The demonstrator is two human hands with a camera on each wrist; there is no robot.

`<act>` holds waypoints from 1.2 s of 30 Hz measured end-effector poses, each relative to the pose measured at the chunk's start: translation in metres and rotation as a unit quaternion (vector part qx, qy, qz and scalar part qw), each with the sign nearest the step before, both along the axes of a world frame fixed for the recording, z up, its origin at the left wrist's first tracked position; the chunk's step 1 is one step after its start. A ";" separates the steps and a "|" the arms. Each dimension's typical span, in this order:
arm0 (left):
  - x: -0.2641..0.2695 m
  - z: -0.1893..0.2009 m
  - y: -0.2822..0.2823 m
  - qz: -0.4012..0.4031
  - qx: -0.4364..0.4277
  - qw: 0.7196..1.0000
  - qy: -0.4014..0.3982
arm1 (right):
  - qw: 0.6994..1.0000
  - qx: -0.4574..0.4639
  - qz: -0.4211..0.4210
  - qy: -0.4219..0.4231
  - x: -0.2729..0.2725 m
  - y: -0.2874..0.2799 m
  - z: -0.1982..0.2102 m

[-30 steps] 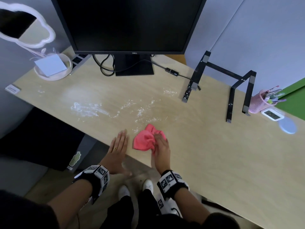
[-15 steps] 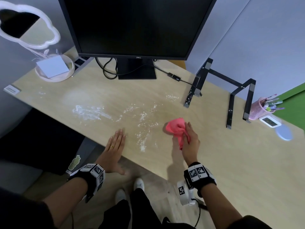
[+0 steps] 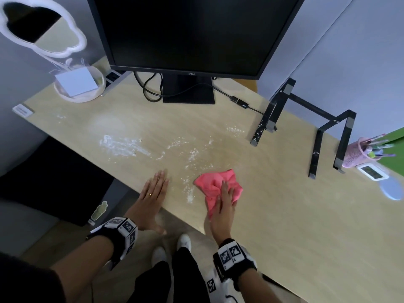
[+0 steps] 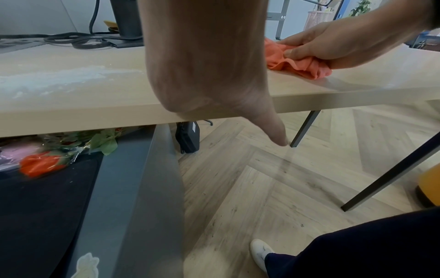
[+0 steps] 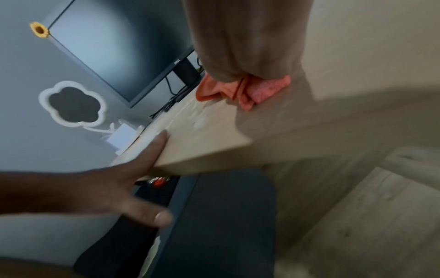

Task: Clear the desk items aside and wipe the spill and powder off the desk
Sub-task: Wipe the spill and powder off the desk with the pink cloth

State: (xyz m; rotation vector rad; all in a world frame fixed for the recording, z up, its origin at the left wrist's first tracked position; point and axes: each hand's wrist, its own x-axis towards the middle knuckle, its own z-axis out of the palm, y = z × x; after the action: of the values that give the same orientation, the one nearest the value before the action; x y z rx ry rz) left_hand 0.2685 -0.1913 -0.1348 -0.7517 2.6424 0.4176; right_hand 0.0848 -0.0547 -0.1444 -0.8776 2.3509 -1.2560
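Note:
White powder [image 3: 122, 145] is smeared at the left of the light wood desk [image 3: 284, 215], with scattered specks [image 3: 192, 154] in the middle and a short streak [image 3: 189, 194] near the front edge. My right hand [image 3: 225, 202] grips a crumpled pink cloth [image 3: 213, 182] and holds it down on the desk just right of that streak. The left wrist view shows the thumb and fingers of the right hand [image 4: 333, 41] curled round the cloth [image 4: 297, 65]. My left hand [image 3: 153, 191] lies flat on the front edge, fingers straight, thumb hanging below the edge.
A black monitor [image 3: 185, 29] with cables stands at the back. A black laptop stand [image 3: 306, 119], pink pen cup [image 3: 358, 154], small white display [image 3: 373, 171] and blue coaster [image 3: 391, 189] stand at the right. A cloud-shaped mirror [image 3: 43, 29] with a notepad tray [image 3: 76, 84] stands back left.
My right hand swept the cloth to the right through the powder, then came back left and nearer the front edge. A powder streak now lies near that edge. My left hand stayed put.

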 end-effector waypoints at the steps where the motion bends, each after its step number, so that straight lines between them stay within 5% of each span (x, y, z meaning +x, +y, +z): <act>1: 0.000 0.001 0.000 0.003 0.001 1.000 0.001 | 1.000 -0.006 -0.002 0.001 0.011 -0.001 0.002; 16: -0.001 0.003 -0.001 0.002 -0.013 1.000 -0.010 | 0.983 0.179 0.036 0.030 0.069 -0.057 -0.016; 28: 0.001 0.005 0.000 0.006 0.007 1.000 -0.015 | 0.990 0.046 0.118 0.056 -0.004 -0.108 0.002; 30: 0.001 0.004 -0.001 0.010 0.005 1.000 -0.009 | 0.995 0.019 0.101 0.010 -0.025 -0.109 0.016; 36: 0.005 0.005 -0.011 0.033 -0.001 0.999 -0.001 | 0.995 -0.068 -0.024 0.071 -0.097 -0.087 0.030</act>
State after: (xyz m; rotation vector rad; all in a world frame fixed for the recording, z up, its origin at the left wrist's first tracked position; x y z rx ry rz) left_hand 0.2737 -0.2019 -0.1294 -0.8418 2.6211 0.4319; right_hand -0.0125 -0.1419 -0.1142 -0.9893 2.4313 -1.4304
